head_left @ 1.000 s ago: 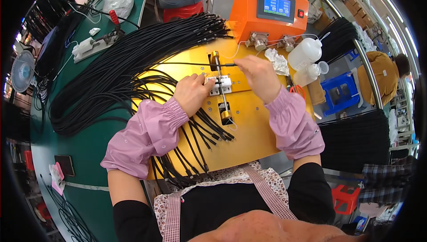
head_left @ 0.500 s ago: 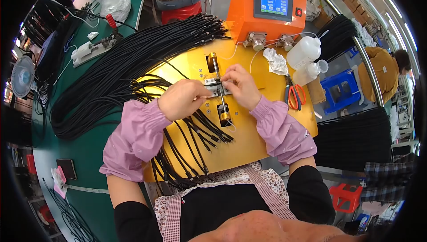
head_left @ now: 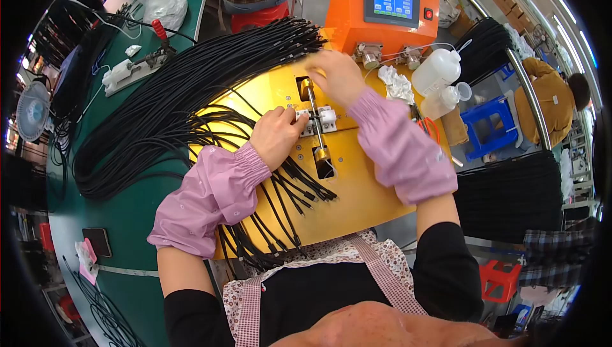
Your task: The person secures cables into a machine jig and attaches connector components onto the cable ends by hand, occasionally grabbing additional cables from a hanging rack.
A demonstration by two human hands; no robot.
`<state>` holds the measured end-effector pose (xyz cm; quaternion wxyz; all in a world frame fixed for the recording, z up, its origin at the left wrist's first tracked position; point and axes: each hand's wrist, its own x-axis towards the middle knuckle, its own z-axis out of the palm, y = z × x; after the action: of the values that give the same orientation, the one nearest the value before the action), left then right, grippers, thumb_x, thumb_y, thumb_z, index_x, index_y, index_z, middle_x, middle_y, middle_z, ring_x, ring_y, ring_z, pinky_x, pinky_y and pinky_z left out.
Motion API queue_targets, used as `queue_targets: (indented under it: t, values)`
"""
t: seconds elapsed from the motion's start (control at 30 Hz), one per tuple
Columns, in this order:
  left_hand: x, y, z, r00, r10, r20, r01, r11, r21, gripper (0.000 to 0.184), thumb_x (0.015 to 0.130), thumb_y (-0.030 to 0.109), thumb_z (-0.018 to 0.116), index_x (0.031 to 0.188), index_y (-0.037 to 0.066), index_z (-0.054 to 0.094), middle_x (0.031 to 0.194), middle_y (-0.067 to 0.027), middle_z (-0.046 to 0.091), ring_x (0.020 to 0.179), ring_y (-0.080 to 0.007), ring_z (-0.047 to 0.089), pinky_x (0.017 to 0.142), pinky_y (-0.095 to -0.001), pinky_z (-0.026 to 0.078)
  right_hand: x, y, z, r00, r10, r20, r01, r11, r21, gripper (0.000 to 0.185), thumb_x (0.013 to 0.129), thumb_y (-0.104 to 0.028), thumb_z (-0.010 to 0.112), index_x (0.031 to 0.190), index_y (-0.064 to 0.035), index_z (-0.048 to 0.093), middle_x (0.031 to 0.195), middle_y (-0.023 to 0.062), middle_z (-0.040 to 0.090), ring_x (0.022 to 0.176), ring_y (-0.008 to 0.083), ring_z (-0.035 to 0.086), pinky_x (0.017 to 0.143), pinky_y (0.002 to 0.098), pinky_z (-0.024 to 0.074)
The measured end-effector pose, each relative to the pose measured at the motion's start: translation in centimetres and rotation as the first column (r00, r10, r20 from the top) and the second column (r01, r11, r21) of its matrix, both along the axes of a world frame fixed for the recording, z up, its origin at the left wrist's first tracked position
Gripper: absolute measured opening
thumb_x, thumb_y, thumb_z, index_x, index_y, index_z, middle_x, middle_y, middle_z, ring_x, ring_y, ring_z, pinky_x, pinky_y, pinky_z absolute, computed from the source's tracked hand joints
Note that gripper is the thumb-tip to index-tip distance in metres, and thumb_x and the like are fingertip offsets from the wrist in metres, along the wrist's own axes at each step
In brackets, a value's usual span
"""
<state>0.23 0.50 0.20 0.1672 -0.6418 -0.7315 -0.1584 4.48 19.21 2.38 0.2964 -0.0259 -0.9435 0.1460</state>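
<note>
- The white block (head_left: 326, 117) sits on a yellow plate (head_left: 363, 175), and a shiny rod (head_left: 312, 98) with gold ends goes across it.
- The left hand (head_left: 277, 136) is just left of the white block, with bent fingers touching its left side. I cannot tell if the fingers pinch anything.
- The right hand (head_left: 336, 78) is past the far side of the white block, over the rod's far end. Its fingers are curled, and I cannot tell if they hold anything.
- A big bunch of black cables (head_left: 191, 73) lies left of the white block and beyond it.
- A smaller bunch (head_left: 296, 181) lies to the left and on the near side of the white block.
- An orange machine (head_left: 350, 9) stands well past the white block.
- White bottles (head_left: 437, 74) and crumpled paper (head_left: 396, 85) are to its right.
</note>
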Motion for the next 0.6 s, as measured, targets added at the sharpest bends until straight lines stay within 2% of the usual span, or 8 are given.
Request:
queue_targets:
  t: [0.07,0.1,0.17,0.33,0.4,0.43,0.5,0.6]
  values:
    - [0.2,0.0,0.0,1.0,-0.004,-0.007,0.004,1.0,-0.006,0.017,0.075,0.01,0.053,0.092,0.007,0.054,0.075,-0.0069,0.048,0.065,-0.0203,0.048,0.061,-0.0299,0.044,-3.7,0.4,0.2,0.987,-0.071,0.145,0.023,0.95,0.311,0.011,0.073,-0.014,0.059,0.078,-0.0081,0.066,0.08,0.003,0.062,0.076,0.0245,0.058,0.069,0.0337,0.0448]
    - [0.2,0.0,0.0,1.0,-0.001,-0.014,0.001,1.0,-0.008,0.019,0.075,0.009,0.054,0.094,0.007,0.056,0.075,-0.0064,0.048,0.064,-0.0199,0.048,0.061,-0.0293,0.043,-5.1,0.4,0.2,0.987,-0.071,0.143,0.024,0.951,0.31,0.011,0.073,-0.014,0.059,0.078,-0.0081,0.066,0.08,0.003,0.062,0.076,0.0245,0.058,0.069,0.0337,0.0448]
    - [0.0,0.0,0.1,0.999,0.011,-0.032,-0.011,1.0,-0.008,0.025,0.073,0.007,0.056,0.098,0.008,0.058,0.074,-0.0054,0.048,0.063,-0.0191,0.047,0.06,-0.0282,0.043,-7.4,0.5,0.5,0.853,-0.209,0.478,-0.098,0.836,0.541,0.012,0.073,-0.015,0.054,0.076,-0.0085,0.063,0.082,0.0042,0.06,0.075,0.0255,0.058,0.065,0.0347,0.0462]
    - [0.0,0.1,-0.2,1.0,0.01,-0.025,-0.009,1.0,0.012,0.024,0.073,0.007,0.057,0.097,0.008,0.058,0.073,-0.0057,0.047,0.062,-0.0193,0.046,0.059,-0.0286,0.043,-9.3,2.2,-1.5,0.923,-0.126,0.364,-0.12,0.804,0.583,0.011,0.074,-0.016,0.054,0.074,-0.0099,0.063,0.08,0.0034,0.06,0.072,0.0265,0.059,0.064,0.0363,0.0467]
    - [-0.1,0.1,0.0,1.0,0.004,-0.015,-0.004,1.0,0.003,0.024,0.073,0.007,0.057,0.097,0.008,0.058,0.073,-0.0057,0.047,0.063,-0.0193,0.046,0.059,-0.0287,0.043,-7.7,1.8,0.1,0.964,-0.102,0.246,-0.017,0.898,0.44,0.012,0.077,-0.02,0.054,0.074,-0.0096,0.06,0.074,0.0026,0.059,0.07,0.025,0.059,0.061,0.0342,0.0473]
    - [-0.1,0.1,0.0,1.0,0.001,-0.003,-0.001,1.0,-0.008,0.024,0.073,0.007,0.057,0.096,0.008,0.058,0.074,-0.0056,0.047,0.063,-0.0193,0.046,0.059,-0.0288,0.043,-6.4,1.4,0.9,0.964,-0.101,0.247,-0.02,0.897,0.442,0.012,0.077,-0.02,0.054,0.074,-0.0096,0.06,0.074,0.0026,0.059,0.07,0.025,0.059,0.061,0.0342,0.0473]
    - [-0.1,0.0,0.1,1.0,0.003,0.02,-0.002,1.0,-0.027,0.023,0.073,0.007,0.057,0.096,0.008,0.058,0.074,-0.0056,0.047,0.063,-0.0192,0.046,0.059,-0.0289,0.043,-3.2,0.4,2.3,0.996,-0.02,0.087,-0.005,0.959,0.283,0.012,0.08,-0.019,0.053,0.08,-0.0088,0.059,0.079,0.0041,0.06,0.067,0.0244,0.059,0.057,0.0343,0.0477]
    - [-0.1,0.0,0.3,1.0,0.023,0.005,-0.022,0.999,-0.04,0.023,0.072,0.007,0.057,0.095,0.008,0.058,0.074,-0.0053,0.047,0.063,-0.0191,0.046,0.058,-0.0288,0.043,1.5,-1.3,3.1,0.99,0.0,0.14,-0.032,0.973,0.229,0.011,0.08,-0.02,0.053,0.079,-0.0091,0.053,0.073,0.004,0.056,0.061,0.0252,0.057,0.054,0.0332,0.0464]
